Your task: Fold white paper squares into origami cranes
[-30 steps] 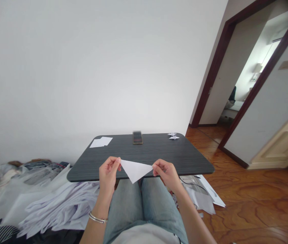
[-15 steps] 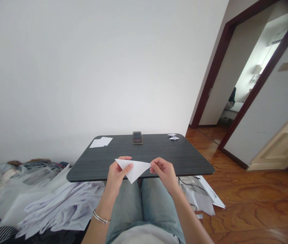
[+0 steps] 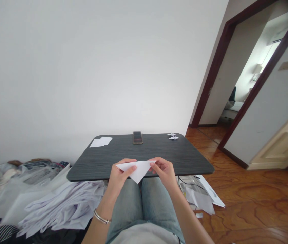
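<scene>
A white paper folded into a triangle [image 3: 138,170] hangs over the near edge of a dark table [image 3: 159,154], point down above my knees. My left hand [image 3: 119,178] pinches its left corner between thumb and fingers, a thin bracelet on that wrist. My right hand [image 3: 164,172] pinches the right corner. Both hands sit close together, just in front of the table edge.
On the table's far side lie flat white sheets [image 3: 101,141] at left, a phone [image 3: 137,137] standing at the middle and small folded paper cranes [image 3: 173,136] at right. White cloth and papers [image 3: 57,203] pile on the floor at left; loose sheets [image 3: 202,195] lie at right. A doorway [image 3: 248,88] opens at right.
My hands have drawn closer together. The left hand slid rightward along the triangle, and the paper's left tip now pokes past its fingers. The paper has tilted flatter.
</scene>
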Available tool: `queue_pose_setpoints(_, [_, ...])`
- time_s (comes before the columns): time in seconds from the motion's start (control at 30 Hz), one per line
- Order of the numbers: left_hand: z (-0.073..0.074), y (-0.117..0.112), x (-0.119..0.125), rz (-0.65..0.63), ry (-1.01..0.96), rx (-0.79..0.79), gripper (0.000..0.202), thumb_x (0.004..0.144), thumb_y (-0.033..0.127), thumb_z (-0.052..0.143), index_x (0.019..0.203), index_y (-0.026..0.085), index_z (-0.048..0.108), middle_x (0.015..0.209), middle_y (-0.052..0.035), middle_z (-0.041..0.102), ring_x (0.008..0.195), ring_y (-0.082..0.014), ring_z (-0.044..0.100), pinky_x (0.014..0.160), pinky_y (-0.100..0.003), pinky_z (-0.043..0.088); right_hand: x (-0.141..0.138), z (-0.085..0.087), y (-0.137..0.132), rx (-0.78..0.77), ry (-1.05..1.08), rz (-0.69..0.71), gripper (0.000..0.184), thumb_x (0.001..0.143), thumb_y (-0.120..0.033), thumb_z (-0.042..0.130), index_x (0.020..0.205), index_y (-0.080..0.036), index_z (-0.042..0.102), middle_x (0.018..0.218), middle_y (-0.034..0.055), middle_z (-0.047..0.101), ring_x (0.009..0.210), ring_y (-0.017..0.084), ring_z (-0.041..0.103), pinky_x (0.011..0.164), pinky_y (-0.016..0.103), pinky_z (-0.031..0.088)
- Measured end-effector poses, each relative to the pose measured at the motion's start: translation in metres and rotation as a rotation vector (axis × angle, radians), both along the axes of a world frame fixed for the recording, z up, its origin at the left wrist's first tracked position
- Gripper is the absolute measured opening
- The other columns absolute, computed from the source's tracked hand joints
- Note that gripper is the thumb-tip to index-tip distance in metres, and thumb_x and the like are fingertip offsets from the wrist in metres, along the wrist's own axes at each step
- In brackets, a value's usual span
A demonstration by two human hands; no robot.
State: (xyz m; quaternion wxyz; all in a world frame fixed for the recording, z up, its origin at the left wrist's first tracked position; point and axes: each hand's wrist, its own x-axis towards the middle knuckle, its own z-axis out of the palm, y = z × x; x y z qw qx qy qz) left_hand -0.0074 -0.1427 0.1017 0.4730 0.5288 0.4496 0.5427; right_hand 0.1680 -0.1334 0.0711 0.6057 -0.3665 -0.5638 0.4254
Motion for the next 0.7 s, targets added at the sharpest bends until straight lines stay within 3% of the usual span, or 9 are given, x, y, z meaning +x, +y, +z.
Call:
queue_pose_setpoints(0.2, [-0.003, 0.002, -0.003, -0.025, -0.010, 0.066, 0.021, 0.064, 0.032, 0.071, 0.066, 0.012, 0.066, 0.058, -0.0009, 0.062, 0.054, -0.0107, 0.051, 0.051, -0.019, 0.036, -0.002, 0.002, 0.000, -0.022, 0.039, -0.004, 0.022, 0.074, -0.038, 0.065, 0.069, -0.017, 0.065, 0.055, 0.0020, 0.065, 0.050, 0.013, 0.058, 0.047, 0.021, 0.042])
queue_pose_setpoints(0.47, [-0.012, 0.002, -0.004, 0.041, -0.046, 0.201, 0.032, 0.076, 0.038, 0.061, 0.057, 0.012, 0.060, 0.053, 0.0015, 0.052, 0.052, -0.0085, 0.043, 0.049, -0.019, 0.031, -0.001, 0.008, -0.008, -0.107, 0.108, 0.069, 0.030, 0.069, -0.045, 0.068, 0.060, -0.016, 0.062, 0.050, 0.0025, 0.065, 0.047, 0.013, 0.058, 0.047, 0.021, 0.041])
queue_pose_setpoints(0.7, [-0.012, 0.004, -0.005, 0.024, 0.013, 0.177, 0.033, 0.076, 0.037, 0.060, 0.055, 0.012, 0.061, 0.052, 0.0003, 0.054, 0.053, -0.0098, 0.045, 0.050, -0.020, 0.034, -0.004, 0.003, -0.001, -0.116, 0.141, -0.075, 0.024, 0.065, -0.040, 0.071, 0.064, -0.016, 0.069, 0.054, 0.0036, 0.067, 0.049, 0.014, 0.059, 0.046, 0.022, 0.042])
